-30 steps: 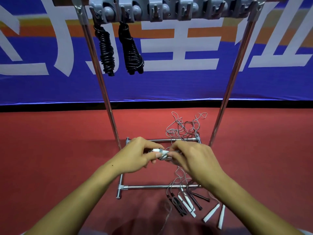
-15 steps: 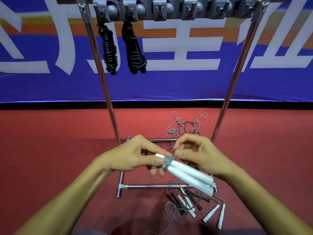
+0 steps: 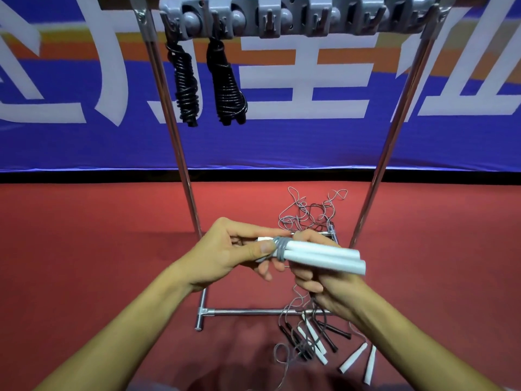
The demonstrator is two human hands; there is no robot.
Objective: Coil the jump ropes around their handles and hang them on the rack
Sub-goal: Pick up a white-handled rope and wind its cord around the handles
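You're standing in a sports hall or gym: red sport flooring (image 3: 84,249) runs to a blue banner (image 3: 282,142) with large white lettering, and a metal rack (image 3: 180,142) carries coiled black jump ropes (image 3: 225,86), with loose ropes (image 3: 310,213) on the floor.

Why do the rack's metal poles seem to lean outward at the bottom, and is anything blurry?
Head view: the wide-angle lens splays the shiny metal rack poles and stretches the forearms. The white jump-rope handles and left hand look sharp; the grey hook bar at the top edge looks softer. Lighting is even, with faint glints on the coiled black ropes.
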